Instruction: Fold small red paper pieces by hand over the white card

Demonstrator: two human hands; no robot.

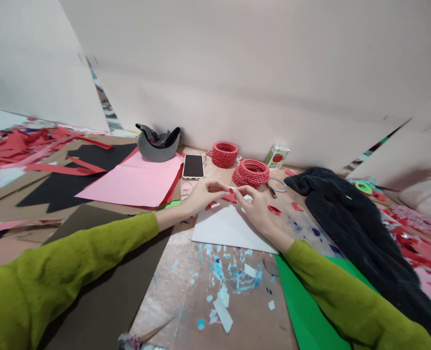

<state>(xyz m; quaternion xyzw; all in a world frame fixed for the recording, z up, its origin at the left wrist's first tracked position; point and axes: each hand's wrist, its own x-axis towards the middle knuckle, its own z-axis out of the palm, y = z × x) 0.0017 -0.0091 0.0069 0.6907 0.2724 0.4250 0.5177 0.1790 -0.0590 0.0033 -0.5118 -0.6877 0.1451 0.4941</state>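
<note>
My left hand (203, 194) and my right hand (255, 208) meet above a white sheet (223, 227). Both pinch a small piece of red paper (230, 197) between thumb and fingers, one hand at each side of it. Parts of the piece are hidden by my fingertips. Just beyond my hands stand two red woven paper rings, one stack (251, 173) close to the right hand and another (224, 154) farther back. Small red paper scraps (274, 210) lie to the right of my right hand.
Left of my hands are pink paper (131, 180), a phone (193, 166) and a grey cap (159, 143). A small box (277, 156) stands against the wall. A dark garment (350, 223) and green paper (310, 301) lie right. Scissors (146, 338) lie near the front edge.
</note>
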